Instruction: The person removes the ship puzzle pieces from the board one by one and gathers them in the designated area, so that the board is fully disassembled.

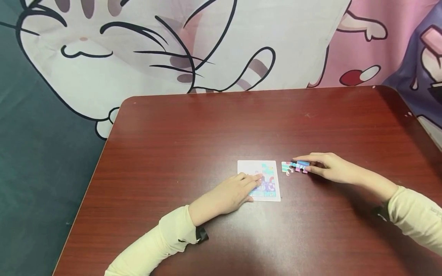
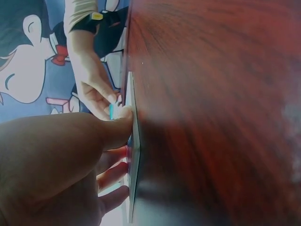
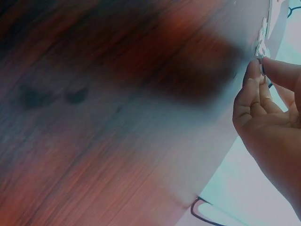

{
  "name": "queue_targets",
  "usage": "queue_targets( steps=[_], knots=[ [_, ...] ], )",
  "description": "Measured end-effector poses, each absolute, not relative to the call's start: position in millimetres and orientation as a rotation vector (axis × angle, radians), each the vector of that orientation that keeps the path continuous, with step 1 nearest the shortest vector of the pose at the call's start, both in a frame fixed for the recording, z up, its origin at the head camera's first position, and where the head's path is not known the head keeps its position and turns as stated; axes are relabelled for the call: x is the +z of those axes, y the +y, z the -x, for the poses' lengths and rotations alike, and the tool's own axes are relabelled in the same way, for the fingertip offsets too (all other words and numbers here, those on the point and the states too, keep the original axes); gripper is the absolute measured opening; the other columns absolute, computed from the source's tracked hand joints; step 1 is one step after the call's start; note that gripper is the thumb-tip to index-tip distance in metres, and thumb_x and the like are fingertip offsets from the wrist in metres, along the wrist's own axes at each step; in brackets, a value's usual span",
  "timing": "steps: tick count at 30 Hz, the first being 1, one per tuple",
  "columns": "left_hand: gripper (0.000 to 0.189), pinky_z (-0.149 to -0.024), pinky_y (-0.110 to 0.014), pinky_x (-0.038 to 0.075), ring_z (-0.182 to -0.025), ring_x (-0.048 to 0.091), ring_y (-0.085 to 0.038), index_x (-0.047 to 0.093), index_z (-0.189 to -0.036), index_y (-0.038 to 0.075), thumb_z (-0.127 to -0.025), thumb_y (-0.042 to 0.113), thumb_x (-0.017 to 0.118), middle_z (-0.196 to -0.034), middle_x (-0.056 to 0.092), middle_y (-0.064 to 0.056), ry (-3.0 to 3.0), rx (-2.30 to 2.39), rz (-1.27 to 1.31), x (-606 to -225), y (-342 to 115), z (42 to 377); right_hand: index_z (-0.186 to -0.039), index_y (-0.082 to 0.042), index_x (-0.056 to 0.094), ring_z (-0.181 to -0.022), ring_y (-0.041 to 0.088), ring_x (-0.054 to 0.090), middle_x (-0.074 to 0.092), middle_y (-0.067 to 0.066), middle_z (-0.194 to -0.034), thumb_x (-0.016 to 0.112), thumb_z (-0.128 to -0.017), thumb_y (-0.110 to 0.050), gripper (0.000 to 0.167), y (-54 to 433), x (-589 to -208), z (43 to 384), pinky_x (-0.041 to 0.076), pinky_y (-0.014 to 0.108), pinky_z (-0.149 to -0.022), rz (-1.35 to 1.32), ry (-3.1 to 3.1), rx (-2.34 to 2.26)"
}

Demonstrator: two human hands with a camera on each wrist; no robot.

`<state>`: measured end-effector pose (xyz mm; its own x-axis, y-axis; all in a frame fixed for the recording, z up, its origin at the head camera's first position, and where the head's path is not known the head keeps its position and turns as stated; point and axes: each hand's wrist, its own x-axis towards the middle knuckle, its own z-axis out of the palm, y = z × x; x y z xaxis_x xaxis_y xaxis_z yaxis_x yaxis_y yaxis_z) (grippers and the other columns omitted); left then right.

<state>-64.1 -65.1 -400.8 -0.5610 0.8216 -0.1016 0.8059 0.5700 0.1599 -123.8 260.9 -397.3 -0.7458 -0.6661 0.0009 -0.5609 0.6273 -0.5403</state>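
A square puzzle board (image 1: 246, 167) with a white border and a pastel picture lies flat on the table. My left hand (image 1: 232, 191) rests on its left part, fingers touching the picture. In the left wrist view the thumb (image 2: 115, 129) lies at the board's edge (image 2: 135, 155). To the right of the board, my right hand (image 1: 333, 166) pinches a blue and pink jigsaw piece (image 1: 302, 165) between thumb and fingertips. Beside it lies another jigsaw piece (image 1: 286, 167), green and white; whether the two interlock I cannot tell. In the right wrist view, the fingers partly hide the pinched piece.
A reddish-brown wooden table (image 1: 193, 130) with rounded corners bears everything. Behind it hangs a cartoon-cat cloth (image 1: 138, 76), with pink and purple cloth towards the right. A dark green surface (image 1: 41, 184) shows to the left of the table.
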Motion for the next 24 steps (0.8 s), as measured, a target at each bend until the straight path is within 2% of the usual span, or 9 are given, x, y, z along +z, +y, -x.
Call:
queue_targets(
  steps=[13,24],
  knots=[
    [0.054,-0.105,-0.029,0.034,-0.124,0.044,-0.017,0.039,-0.141,0.01,-0.095,0.037,0.047,-0.152,0.029,-0.001,2.609,0.198,-1.309,-397.6,-66.0,64.5,-0.123,-0.015,0.062,-0.072,-0.001,0.045,0.061,-0.009,-0.099,0.067,-0.084,-0.005,0.04,267.0,-397.7,124.8,0.038,0.018,-0.06,1.079,2.632,-0.769],
    [0.054,-0.104,-0.029,0.035,-0.123,0.044,-0.016,0.041,-0.14,0.01,-0.095,0.037,0.049,-0.152,0.029,0.0,2.604,0.207,-1.283,-394.7,-64.8,63.7,-0.118,-0.013,0.064,-0.067,-0.001,0.04,0.05,-0.016,-0.082,0.074,-0.076,-0.006,0.043,266.4,-401.4,132.1,0.034,0.016,-0.057,1.287,2.699,-0.676]
  ],
)
